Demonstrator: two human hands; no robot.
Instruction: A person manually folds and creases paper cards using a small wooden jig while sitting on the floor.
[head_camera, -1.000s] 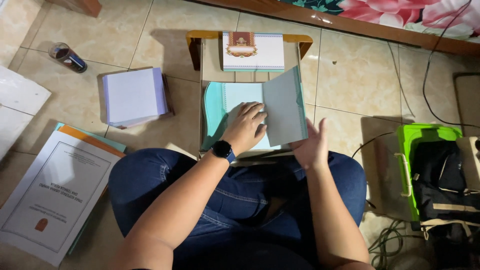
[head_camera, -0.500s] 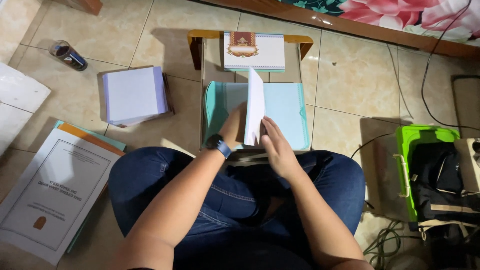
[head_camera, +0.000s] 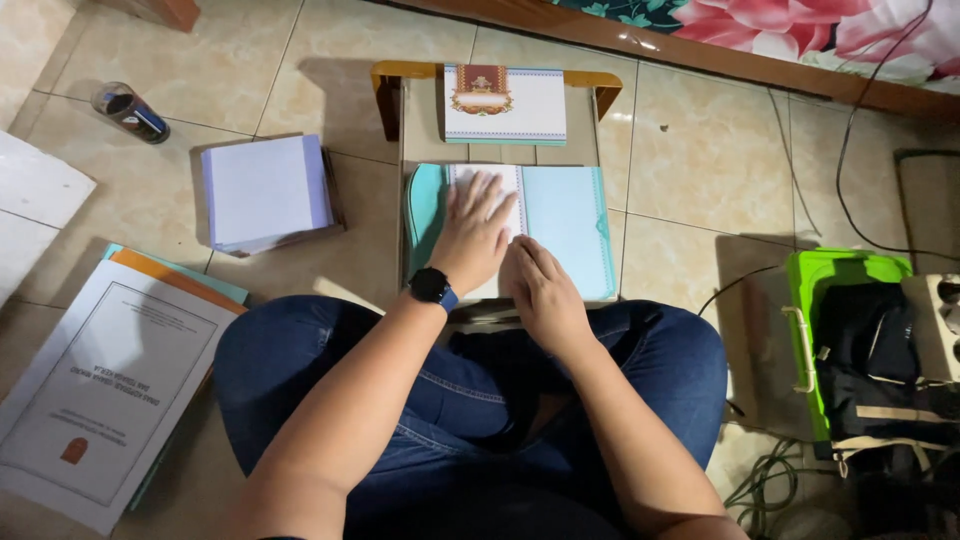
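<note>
Now flattened: white page, upright half a second back, pressed down inside teal folder (head_camera: 560, 225) on small table (head_camera: 420, 130). Left hand (head_camera: 475, 232) spread open on sheet (head_camera: 485, 190), right hand (head_camera: 540, 285) smoothing beside, gripping nothing.

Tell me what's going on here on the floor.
A person sits cross-legged on the tiled floor at a small wooden stand. Both hands press flat on an open teal folder: the left hand on its white inner page, the right hand beside it near the fold. A stack of white sheets lies to the left.
</note>
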